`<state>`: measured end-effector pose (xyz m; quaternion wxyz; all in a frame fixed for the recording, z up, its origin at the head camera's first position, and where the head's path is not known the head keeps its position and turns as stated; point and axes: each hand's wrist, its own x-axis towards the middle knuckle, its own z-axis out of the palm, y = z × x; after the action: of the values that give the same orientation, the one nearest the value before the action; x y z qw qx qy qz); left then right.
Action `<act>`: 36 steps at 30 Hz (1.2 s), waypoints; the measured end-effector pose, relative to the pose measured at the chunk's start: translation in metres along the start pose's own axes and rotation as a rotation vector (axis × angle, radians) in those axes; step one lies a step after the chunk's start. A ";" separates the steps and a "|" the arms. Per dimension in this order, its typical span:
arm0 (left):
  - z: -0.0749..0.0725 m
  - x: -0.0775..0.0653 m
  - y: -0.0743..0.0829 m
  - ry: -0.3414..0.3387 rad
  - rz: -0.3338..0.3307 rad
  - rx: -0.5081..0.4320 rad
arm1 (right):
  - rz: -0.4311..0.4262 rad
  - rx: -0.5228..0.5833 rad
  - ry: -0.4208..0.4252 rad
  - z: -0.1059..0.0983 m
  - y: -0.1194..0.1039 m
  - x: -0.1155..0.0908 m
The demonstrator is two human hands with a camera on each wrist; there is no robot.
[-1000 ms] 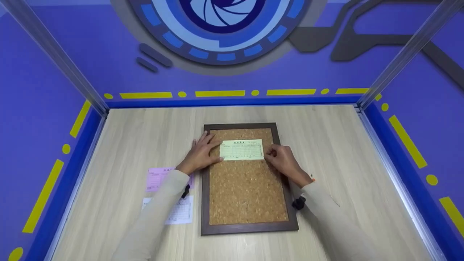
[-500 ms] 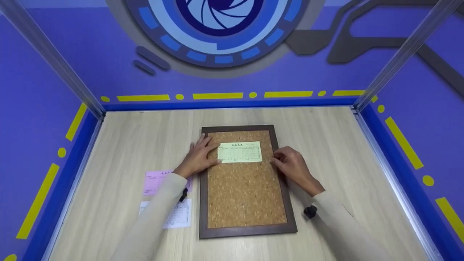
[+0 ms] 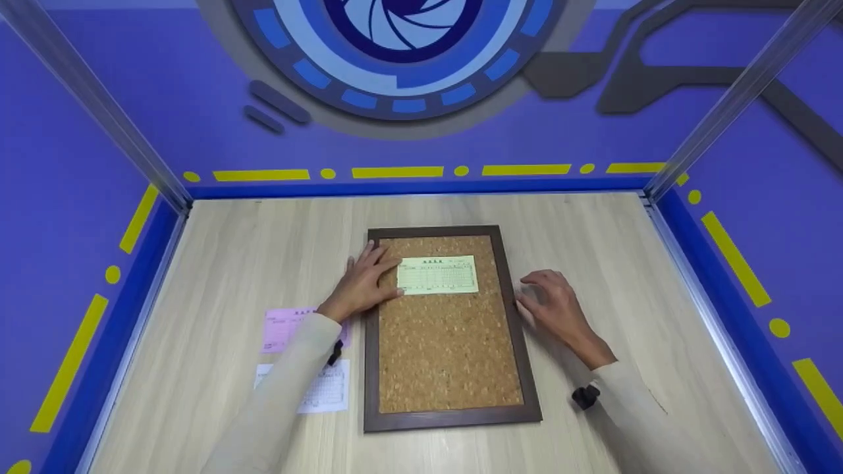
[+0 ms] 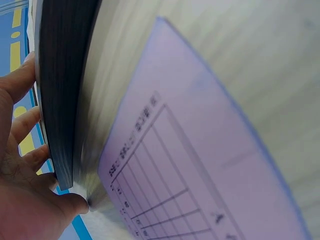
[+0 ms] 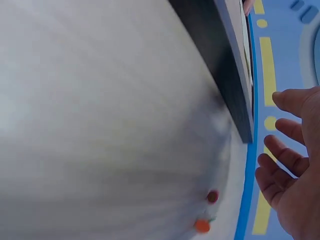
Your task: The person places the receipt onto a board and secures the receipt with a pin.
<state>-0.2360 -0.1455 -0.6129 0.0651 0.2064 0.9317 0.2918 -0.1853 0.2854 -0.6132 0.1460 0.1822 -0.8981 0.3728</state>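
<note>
Cork fills the framed board [image 3: 448, 349] that I see lying flat at the middle of the pale wood desk [image 3: 593, 230]; its surround is a dark brown frame, long axis running away from me. On the upper part of the cork lies a pale green slip [image 3: 438, 274], a small landscape rectangle printed with a heading line and a ruled grid of fine cells, its edges square to the frame.

My left hand [image 3: 364, 280] rests across the left rail of the frame, fingers straight and slightly spread, the fingertips [image 3: 395, 262] touching the left edge of the green slip and pressing it onto the cork. The left wrist view confirms the fingers lying against the dark frame edge.

My right hand [image 3: 553, 303] sits just beside the right rail of the frame, on or just over the desk, fingers loosely bent and holding nothing; it is apart from the green slip.

Left of the board, partly under my left sleeve, lie a pink slip [image 3: 284, 327] and, nearer to me, a white slip [image 3: 323, 394], both printed with similar grids. In the right wrist view, a red pin [image 5: 212, 196] and an orange pin [image 5: 201, 226] lie on the desk.
</note>
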 end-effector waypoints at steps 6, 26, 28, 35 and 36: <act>-0.001 -0.002 0.000 0.003 0.003 -0.002 | 0.044 0.022 0.036 -0.007 0.015 -0.015; 0.001 -0.001 0.000 -0.002 -0.009 -0.011 | 0.162 0.012 -0.015 -0.028 0.041 -0.053; 0.001 0.000 0.001 -0.005 -0.013 -0.011 | 0.163 0.021 -0.018 -0.030 0.043 -0.056; 0.000 0.000 0.002 0.006 -0.006 -0.010 | 0.118 0.060 -0.021 -0.033 0.049 -0.065; 0.000 0.000 0.002 0.007 -0.005 -0.011 | 0.105 0.065 -0.018 -0.033 0.050 -0.066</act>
<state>-0.2356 -0.1441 -0.6124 0.0638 0.2028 0.9308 0.2973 -0.1442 0.3566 -0.6473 0.1124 0.1429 -0.8951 0.4071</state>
